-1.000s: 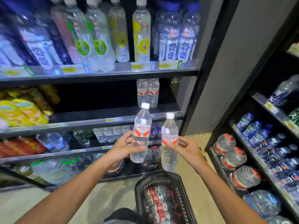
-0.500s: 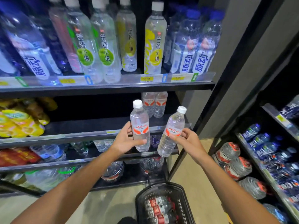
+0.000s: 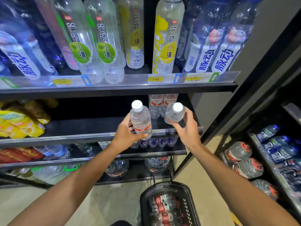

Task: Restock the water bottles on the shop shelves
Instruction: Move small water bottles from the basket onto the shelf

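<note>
Two small clear water bottles with white caps and red-and-white labels are in the hands. The left hand (image 3: 126,132) is wrapped around the lower half of the left bottle (image 3: 140,121), which stands nearly upright, its base just above the front lip of the middle shelf (image 3: 84,126). The right hand (image 3: 187,126) clasps the right bottle (image 3: 175,114) from the side; this bottle is tipped cap-first toward the camera, so its label is mostly hidden. Both bottles sit over the right end of the middle shelf, just in front of two matching bottles (image 3: 162,103) standing at the back of that shelf. Below the shelf, on the floor, a black basket (image 3: 193,209) holds more red-labelled bottles. Compared with half a second ago: both bottles are higher and closer in, now at shelf level rather than in front of the shelf edge; the right bottle has tilted further toward the viewer; the left bottle stays close to vertical. Both grips unchanged, fingers closed around the bottles.
</note>
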Motion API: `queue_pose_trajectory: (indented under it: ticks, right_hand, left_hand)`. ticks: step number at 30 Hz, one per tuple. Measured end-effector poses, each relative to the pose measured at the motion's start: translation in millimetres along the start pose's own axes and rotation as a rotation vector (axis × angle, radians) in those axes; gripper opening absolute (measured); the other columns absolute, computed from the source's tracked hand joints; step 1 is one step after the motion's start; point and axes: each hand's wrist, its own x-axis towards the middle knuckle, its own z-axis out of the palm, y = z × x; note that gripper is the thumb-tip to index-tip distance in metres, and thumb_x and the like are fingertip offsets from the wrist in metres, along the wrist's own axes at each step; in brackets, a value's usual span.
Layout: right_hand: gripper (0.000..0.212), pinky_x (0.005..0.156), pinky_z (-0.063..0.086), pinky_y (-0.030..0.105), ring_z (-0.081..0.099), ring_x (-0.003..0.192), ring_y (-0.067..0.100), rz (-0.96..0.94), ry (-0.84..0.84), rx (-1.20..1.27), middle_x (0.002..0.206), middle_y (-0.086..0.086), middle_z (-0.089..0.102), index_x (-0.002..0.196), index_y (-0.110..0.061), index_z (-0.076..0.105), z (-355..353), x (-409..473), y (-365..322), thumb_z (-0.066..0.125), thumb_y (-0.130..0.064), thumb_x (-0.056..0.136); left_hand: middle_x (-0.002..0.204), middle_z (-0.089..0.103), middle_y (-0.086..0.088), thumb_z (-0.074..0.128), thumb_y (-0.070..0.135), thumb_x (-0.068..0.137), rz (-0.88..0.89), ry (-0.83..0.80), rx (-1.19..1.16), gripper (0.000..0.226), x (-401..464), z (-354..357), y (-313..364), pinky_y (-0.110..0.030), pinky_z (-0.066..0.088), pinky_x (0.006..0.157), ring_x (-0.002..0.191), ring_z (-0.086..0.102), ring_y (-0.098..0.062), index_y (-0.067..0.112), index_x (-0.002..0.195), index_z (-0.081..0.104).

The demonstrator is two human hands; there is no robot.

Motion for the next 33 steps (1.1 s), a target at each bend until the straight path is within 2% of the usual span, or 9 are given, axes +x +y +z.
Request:
queue_pose_trajectory:
  ticks: [2,5,10,13,16,21,23,28,33]
  right_hand:
    - [0.069,0.107,0.041,0.011,0.052,0.131,-0.008,0.017,-0.03,-0.006,0.135,-0.037,0.055,0.138,-0.055,0.039,2,11,9,0.076,-0.064,0.08]
    - [0.068,0.109,0.046,0.023,0.056,0.127,-0.008,0.049,-0.059,-0.045,0.129,-0.038,0.057,0.142,-0.038,0.042,6,22,23,0.075,-0.056,0.085]
    - [0.062,0.111,0.048,0.032,0.06,0.123,-0.002,0.091,-0.14,-0.102,0.133,-0.015,0.065,0.148,-0.022,0.045,6,37,30,0.07,-0.041,0.095]
    - [0.059,0.099,0.049,0.028,0.065,0.12,0.012,0.076,-0.192,-0.219,0.131,-0.002,0.069,0.15,-0.02,0.041,2,44,31,0.064,-0.038,0.099]
    - [0.06,0.083,0.042,0.023,0.065,0.114,0.019,0.044,-0.236,-0.325,0.127,0.006,0.069,0.152,-0.016,0.036,-4,49,34,0.06,-0.039,0.102]
    - [0.072,0.088,0.042,0.031,0.061,0.116,0.021,0.129,-0.3,-0.343,0.131,0.005,0.065,0.156,-0.016,0.025,-2,49,37,0.06,-0.045,0.1]
    - [0.072,0.087,0.044,0.034,0.062,0.116,0.025,0.188,-0.269,-0.377,0.131,0.008,0.066,0.151,-0.013,0.032,7,43,43,0.062,-0.05,0.097]
    - [0.06,0.089,0.048,0.044,0.063,0.114,0.04,0.237,-0.249,-0.466,0.125,0.018,0.067,0.142,-0.011,0.04,14,43,50,0.055,-0.051,0.1]
    - [0.059,0.093,0.049,0.047,0.062,0.114,0.04,0.252,-0.291,-0.504,0.126,0.017,0.066,0.141,-0.015,0.039,7,44,50,0.052,-0.055,0.1]
  left_hand:
    - [0.123,0.07,0.003,0.093,0.001,0.066,-0.005,-0.006,-0.003,0.086,3,0,0,-0.03,0.054,0.101,0.115,0.068,-0.01,0.016,0.139,0.049]
    - [0.124,0.069,0.003,0.092,0.002,0.067,-0.016,-0.012,-0.01,0.085,6,1,-3,-0.031,0.054,0.102,0.116,0.067,-0.01,0.018,0.138,0.049]
    - [0.126,0.068,0.003,0.091,0.003,0.069,-0.006,-0.005,-0.021,0.081,12,2,-9,-0.025,0.054,0.101,0.117,0.066,-0.01,0.024,0.135,0.05]
    - [0.127,0.068,0.006,0.092,0.005,0.069,-0.03,0.009,-0.038,0.085,15,6,-12,-0.019,0.054,0.096,0.117,0.066,-0.006,0.021,0.14,0.048]
    - [0.125,0.069,0.008,0.092,0.005,0.068,-0.049,0.031,-0.056,0.083,18,11,-15,-0.019,0.054,0.095,0.114,0.067,-0.004,0.023,0.138,0.05]
    - [0.119,0.07,0.016,0.092,0.002,0.067,-0.029,0.071,-0.047,0.078,20,13,-18,-0.028,0.051,0.103,0.116,0.066,-0.003,0.037,0.125,0.054]
    - [0.118,0.07,0.018,0.092,0.004,0.067,-0.008,0.073,-0.04,0.076,20,13,-18,-0.031,0.051,0.105,0.115,0.065,-0.002,0.042,0.121,0.054]
    - [0.133,0.064,0.0,0.091,0.003,0.069,0.037,0.058,-0.062,0.076,24,16,-14,-0.032,0.051,0.106,0.123,0.063,-0.011,0.029,0.131,0.054]
    - [0.134,0.061,-0.004,0.091,0.004,0.068,0.116,0.078,-0.043,0.074,37,26,-12,-0.027,0.049,0.107,0.123,0.062,-0.01,0.044,0.12,0.056]
